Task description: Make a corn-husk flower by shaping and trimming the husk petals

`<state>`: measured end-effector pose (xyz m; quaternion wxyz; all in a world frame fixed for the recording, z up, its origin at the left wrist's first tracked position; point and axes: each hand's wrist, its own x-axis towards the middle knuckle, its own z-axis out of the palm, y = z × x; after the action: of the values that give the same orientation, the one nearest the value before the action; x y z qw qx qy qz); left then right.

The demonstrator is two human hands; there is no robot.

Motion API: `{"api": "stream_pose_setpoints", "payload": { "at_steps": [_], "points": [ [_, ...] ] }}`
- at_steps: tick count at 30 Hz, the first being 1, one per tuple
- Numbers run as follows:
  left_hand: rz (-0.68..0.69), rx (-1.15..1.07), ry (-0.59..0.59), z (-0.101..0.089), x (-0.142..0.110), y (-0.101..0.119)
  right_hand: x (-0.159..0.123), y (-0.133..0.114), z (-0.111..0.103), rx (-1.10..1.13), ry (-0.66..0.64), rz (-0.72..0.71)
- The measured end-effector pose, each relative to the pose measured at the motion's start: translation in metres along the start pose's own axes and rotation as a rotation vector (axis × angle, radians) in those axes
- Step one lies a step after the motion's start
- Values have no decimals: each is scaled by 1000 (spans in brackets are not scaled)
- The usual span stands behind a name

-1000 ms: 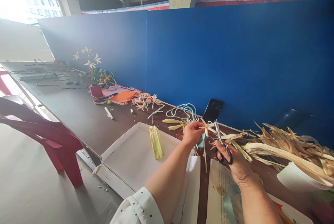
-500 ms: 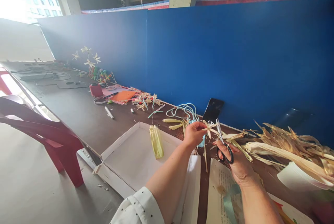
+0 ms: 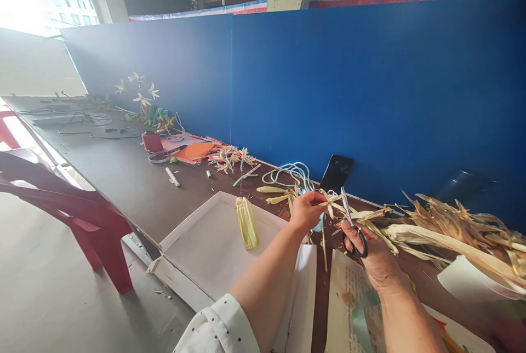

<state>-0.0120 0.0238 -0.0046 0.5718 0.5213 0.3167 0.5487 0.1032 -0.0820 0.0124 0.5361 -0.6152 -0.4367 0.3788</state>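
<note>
Pinches a pale flower (image 3: 330,205) between thumb and fingertips of the left hand (image 3: 304,211), just right of the far end of the white tray (image 3: 184,226). Grips the scissors (image 3: 347,212) in the right hand (image 3: 375,257), farther right of the tray, with fingers curled around the black handle loops and blades pointing up and away. Holds the blades right at the tip of one petal, apparently touching; cannot tell about blades being parted or closed on it.

Looks, by judgement, partway through trimming this one flower. Has a star of narrow petals already formed and spread; probably has only petal tips to finish, at least on the side facing the scissors. Cannot tell the thin stick (image 3: 324,254) below the flower, right of the tray, as joined to it or merely lying there.

Seems to have finished similar pieces: a cluster of pale flowers (image 3: 224,161) beyond the tray, and flowers on upright stems (image 3: 142,99) farther off, beyond and left of the tray. Has plenty of unshaped material around: a yellow-green husk (image 3: 247,227) lying inside the tray, rolled husk pieces (image 3: 273,195) just beyond the tray, and a heap of dry husks (image 3: 456,221) well to the right of the tray.
</note>
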Motion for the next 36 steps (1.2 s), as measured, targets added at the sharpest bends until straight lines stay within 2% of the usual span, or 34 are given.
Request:
{"api": "stream_pose_setpoints", "payload": {
  "at_steps": [10,36],
  "points": [
    [38,-19,-35,-1,4,-11,3,4,-1,9,-14,-8],
    [17,10,-16,-2,1,-4,2,1,0,-53,33,-63]
  ]
}}
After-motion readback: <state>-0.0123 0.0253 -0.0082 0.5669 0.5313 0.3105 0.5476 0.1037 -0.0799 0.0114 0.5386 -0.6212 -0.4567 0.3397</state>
